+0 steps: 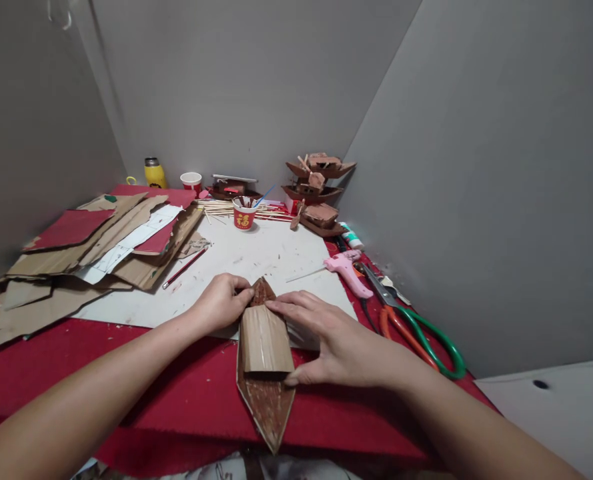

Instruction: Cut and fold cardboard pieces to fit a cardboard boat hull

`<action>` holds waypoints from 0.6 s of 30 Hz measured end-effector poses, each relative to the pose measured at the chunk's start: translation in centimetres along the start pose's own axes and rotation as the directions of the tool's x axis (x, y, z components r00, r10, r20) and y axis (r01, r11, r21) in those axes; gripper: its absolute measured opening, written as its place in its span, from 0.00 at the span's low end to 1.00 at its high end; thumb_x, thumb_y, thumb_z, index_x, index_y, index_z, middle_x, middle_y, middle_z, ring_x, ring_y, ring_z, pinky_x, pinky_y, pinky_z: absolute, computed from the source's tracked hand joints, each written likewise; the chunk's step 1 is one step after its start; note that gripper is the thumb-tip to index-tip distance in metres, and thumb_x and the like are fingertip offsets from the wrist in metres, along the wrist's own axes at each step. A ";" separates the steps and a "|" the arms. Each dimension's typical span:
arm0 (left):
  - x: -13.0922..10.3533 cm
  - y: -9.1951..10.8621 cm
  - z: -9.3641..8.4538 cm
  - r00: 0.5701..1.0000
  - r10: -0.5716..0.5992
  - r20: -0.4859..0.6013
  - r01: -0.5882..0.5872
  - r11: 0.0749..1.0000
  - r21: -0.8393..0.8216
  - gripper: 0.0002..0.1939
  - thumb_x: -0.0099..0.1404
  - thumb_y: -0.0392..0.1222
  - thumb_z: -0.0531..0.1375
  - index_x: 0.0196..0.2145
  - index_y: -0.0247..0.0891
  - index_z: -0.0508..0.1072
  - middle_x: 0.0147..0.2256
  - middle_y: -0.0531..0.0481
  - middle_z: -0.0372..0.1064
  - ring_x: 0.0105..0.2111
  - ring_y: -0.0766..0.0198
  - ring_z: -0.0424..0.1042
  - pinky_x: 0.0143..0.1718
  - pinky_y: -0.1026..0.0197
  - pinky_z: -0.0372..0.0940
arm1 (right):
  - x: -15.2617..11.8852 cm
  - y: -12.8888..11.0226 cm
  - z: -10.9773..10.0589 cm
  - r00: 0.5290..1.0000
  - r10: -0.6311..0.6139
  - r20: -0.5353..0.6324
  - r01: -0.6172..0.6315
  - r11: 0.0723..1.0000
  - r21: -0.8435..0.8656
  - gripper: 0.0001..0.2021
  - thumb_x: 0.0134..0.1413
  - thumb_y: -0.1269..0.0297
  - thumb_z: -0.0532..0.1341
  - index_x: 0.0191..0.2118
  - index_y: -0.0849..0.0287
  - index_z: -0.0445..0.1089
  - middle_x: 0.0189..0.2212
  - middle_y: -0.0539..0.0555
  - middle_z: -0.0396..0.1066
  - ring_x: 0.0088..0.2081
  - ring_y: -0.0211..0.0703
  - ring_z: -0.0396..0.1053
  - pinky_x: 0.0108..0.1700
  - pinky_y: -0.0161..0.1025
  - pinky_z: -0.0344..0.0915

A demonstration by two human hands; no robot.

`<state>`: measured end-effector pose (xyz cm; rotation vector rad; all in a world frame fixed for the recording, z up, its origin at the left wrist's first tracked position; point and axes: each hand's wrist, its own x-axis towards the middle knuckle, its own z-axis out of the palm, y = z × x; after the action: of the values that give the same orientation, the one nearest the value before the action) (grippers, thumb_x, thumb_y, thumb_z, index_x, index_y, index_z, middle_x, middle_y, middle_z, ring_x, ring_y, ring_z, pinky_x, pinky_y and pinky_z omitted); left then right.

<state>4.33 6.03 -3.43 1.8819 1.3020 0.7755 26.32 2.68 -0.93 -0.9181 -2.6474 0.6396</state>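
Note:
A brown-painted cardboard model boat [269, 407] lies over the near edge of the white board, its pointed end toward me. An arched, unpainted cardboard canopy [266, 340] sits across its middle. My left hand [222, 301] is closed, with thumb and curled fingers at the left side of the far end, by the canopy's back edge. My right hand [333, 343] spans the canopy's right side, fingertips on its far corner and thumb at its near corner by the hull. The canopy's right edge is partly hidden by that hand.
Cardboard sheets [91, 247] pile up at left beside a pencil [185, 268]. A paint cup [244, 215], thin sticks [271, 212] and finished model boats [321, 190] stand at the back. A pink glue gun [349, 272] and large scissors [411, 330] lie at right.

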 end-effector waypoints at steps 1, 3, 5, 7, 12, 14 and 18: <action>0.0 -0.1 0.1 1.000 0.004 -0.012 -0.004 1.000 -0.001 0.14 0.58 0.40 0.53 0.17 0.36 0.67 0.17 0.57 0.58 0.21 0.67 0.57 0.23 0.64 0.50 | 0.0 0.0 0.1 1.000 -0.002 -0.003 0.002 1.000 -0.004 0.44 0.40 0.50 0.71 0.62 0.59 0.56 0.54 0.64 0.60 0.55 0.56 0.60 0.56 0.52 0.61; -0.1 -0.3 0.4 0.999 0.010 -0.040 -0.010 1.000 -0.005 0.13 0.58 0.39 0.54 0.18 0.36 0.69 0.17 0.57 0.60 0.22 0.67 0.57 0.23 0.65 0.50 | 0.0 -0.1 0.2 1.000 -0.005 -0.007 0.005 1.000 -0.014 0.44 0.40 0.50 0.71 0.62 0.59 0.56 0.54 0.64 0.60 0.54 0.56 0.60 0.55 0.52 0.61; -0.1 -0.5 0.6 0.998 0.015 -0.068 -0.015 1.000 -0.010 0.14 0.58 0.39 0.54 0.18 0.35 0.70 0.17 0.56 0.60 0.22 0.67 0.58 0.23 0.65 0.50 | 0.0 0.0 0.3 1.000 -0.005 -0.012 0.005 1.000 -0.021 0.44 0.40 0.49 0.71 0.63 0.58 0.56 0.55 0.64 0.60 0.55 0.57 0.60 0.56 0.53 0.60; -0.1 -0.6 0.6 0.995 0.023 -0.092 -0.025 1.000 -0.019 0.14 0.59 0.40 0.53 0.19 0.35 0.71 0.17 0.55 0.62 0.22 0.66 0.59 0.23 0.65 0.51 | -0.1 0.1 0.3 1.000 -0.002 -0.017 0.002 1.000 -0.017 0.46 0.40 0.48 0.70 0.64 0.57 0.54 0.56 0.64 0.59 0.56 0.57 0.59 0.56 0.54 0.60; 0.3 -0.6 -0.4 0.979 0.045 -0.197 -0.055 0.998 -0.043 0.15 0.62 0.43 0.53 0.24 0.34 0.74 0.22 0.52 0.69 0.25 0.63 0.66 0.27 0.64 0.58 | 0.1 1.0 0.3 0.996 -0.011 -0.083 0.020 0.995 0.097 0.48 0.44 0.48 0.68 0.67 0.53 0.45 0.64 0.63 0.51 0.63 0.58 0.51 0.61 0.55 0.53; 0.4 -0.6 -1.1 0.958 0.046 -0.283 -0.059 0.998 -0.036 0.16 0.62 0.44 0.52 0.25 0.34 0.73 0.22 0.52 0.68 0.25 0.63 0.65 0.27 0.64 0.58 | 0.3 1.4 0.2 0.984 0.029 -0.174 0.003 0.984 0.178 0.44 0.48 0.49 0.66 0.67 0.51 0.45 0.65 0.62 0.49 0.63 0.57 0.52 0.60 0.54 0.56; 0.4 -0.7 -2.3 0.869 0.052 -0.492 -0.062 0.998 -0.004 0.15 0.64 0.44 0.51 0.24 0.36 0.70 0.21 0.54 0.64 0.24 0.65 0.63 0.26 0.65 0.57 | 1.0 2.0 0.2 0.926 0.185 -0.328 -0.045 0.919 0.391 0.33 0.55 0.50 0.60 0.64 0.53 0.52 0.60 0.64 0.58 0.51 0.52 0.67 0.48 0.50 0.69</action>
<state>2.24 7.03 -2.64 1.7738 1.5344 1.3616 26.52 4.63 -1.96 -0.9715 -2.0621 0.8775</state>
